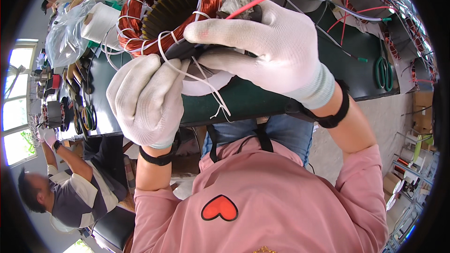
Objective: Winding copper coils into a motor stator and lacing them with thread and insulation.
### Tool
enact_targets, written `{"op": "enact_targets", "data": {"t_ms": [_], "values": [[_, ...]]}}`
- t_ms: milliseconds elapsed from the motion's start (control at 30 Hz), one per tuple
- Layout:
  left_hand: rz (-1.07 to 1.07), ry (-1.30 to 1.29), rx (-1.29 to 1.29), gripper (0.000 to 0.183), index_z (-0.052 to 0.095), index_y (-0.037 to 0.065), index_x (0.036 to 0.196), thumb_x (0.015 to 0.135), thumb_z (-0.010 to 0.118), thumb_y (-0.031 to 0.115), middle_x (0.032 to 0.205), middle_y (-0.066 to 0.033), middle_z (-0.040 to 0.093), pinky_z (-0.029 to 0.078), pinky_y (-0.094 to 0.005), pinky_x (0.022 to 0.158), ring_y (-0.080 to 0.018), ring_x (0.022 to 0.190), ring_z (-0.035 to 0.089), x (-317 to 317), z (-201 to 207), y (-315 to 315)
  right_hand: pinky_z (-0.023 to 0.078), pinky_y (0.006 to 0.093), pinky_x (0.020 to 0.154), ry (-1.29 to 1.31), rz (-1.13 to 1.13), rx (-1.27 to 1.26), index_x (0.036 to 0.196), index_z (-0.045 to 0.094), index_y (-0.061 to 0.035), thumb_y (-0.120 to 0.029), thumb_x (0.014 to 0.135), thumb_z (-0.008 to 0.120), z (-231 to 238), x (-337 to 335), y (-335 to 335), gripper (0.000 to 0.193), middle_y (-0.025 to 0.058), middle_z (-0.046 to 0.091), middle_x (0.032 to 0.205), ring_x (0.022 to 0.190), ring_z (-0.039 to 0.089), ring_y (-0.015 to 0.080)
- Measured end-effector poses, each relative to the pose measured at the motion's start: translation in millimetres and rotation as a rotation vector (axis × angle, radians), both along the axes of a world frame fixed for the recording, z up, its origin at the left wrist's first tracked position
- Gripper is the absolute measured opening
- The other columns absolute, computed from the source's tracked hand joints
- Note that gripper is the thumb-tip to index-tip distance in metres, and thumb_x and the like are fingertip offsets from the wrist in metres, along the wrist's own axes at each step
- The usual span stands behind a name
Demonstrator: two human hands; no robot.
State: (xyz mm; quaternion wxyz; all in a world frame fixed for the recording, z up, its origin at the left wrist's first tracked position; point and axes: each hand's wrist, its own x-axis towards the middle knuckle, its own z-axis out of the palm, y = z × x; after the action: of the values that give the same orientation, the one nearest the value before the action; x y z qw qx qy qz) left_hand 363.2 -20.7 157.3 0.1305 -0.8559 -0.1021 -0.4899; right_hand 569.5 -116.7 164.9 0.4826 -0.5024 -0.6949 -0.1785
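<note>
- Well, my gloved right hand grips a dark, flexible-looking piece between thumb and forefinger.
- My gloved left hand has its fingers curled in beside that piece; I can't tell what they pinch.
- Just beyond both, over the dark green table, sits the stator: ring-shaped, wound in reddish copper wire, bound with white ties, its bore yellowish and ribbed.
- White cord hangs loosely from it.
- Farther left lies a clear plastic bag, its contents unclear, beside a white spool.
</note>
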Motion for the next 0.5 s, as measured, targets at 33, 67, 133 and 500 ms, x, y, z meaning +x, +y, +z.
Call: {"op": "enact_targets", "data": {"t_ms": [33, 67, 133, 500], "values": [[-0.003, 0.002, -0.001, 0.036, 0.076, 0.015, 0.094, 0.063, 0.089, 0.005, 0.105, -0.0025, 0.065, 0.054, -0.0344, 0.081, -0.0244, 0.097, 0.064, 0.5, -1.0, 0.2, 0.052, 0.0263, 0.057, -0.019, -0.011, 0.032, 0.107, 0.079, -0.0169, -0.012, 0.066, 0.086, -5.0, 1.1, 2.2, 0.042, 0.0048, 0.073, 0.087, 0.064, 0.064, 0.0187], [-0.020, -0.001, 0.006, 0.037, 0.076, 0.014, 0.095, 0.062, 0.089, 0.004, 0.105, -0.0025, 0.065, 0.054, -0.0342, 0.080, -0.0245, 0.097, 0.064, 0.6, -2.1, 0.6, 0.052, 0.0260, 0.056, -0.038, -0.018, 0.064, 0.107, 0.079, -0.0173, -0.014, 0.065, 0.087, -9.1, 2.5, 4.7, 0.043, 0.0049, 0.073, 0.087, 0.063, 0.064, 0.0184], [-0.036, -0.003, 0.014, 0.037, 0.076, 0.013, 0.096, 0.062, 0.089, 0.004, 0.106, -0.0025, 0.064, 0.054, -0.0340, 0.079, -0.0246, 0.097, 0.064, 1.5, -2.3, 2.5, 0.051, 0.0259, 0.056, -0.050, -0.017, 0.064, 0.106, 0.079, -0.0177, -0.016, 0.065, 0.088, -11.3, 5.4, 5.8, 0.043, 0.0045, 0.073, 0.085, 0.063, 0.064, 0.0177], [-0.322, -0.090, -0.307, 0.035, 0.075, 0.005, 0.093, 0.061, 0.089, 0.011, 0.094, -0.0098, 0.070, 0.054, -0.0348, 0.075, -0.0250, 0.084, 0.066, -3.7, 24.7, 20.4, 0.044, 0.0263, 0.049, -0.157, -0.135, 0.189, 0.108, 0.073, -0.0341, -0.033, 0.072, 0.075, -22.4, 10.1, 15.3, 0.037, -0.0063, 0.063, 0.078, 0.060, 0.060, 0.0125]]}}
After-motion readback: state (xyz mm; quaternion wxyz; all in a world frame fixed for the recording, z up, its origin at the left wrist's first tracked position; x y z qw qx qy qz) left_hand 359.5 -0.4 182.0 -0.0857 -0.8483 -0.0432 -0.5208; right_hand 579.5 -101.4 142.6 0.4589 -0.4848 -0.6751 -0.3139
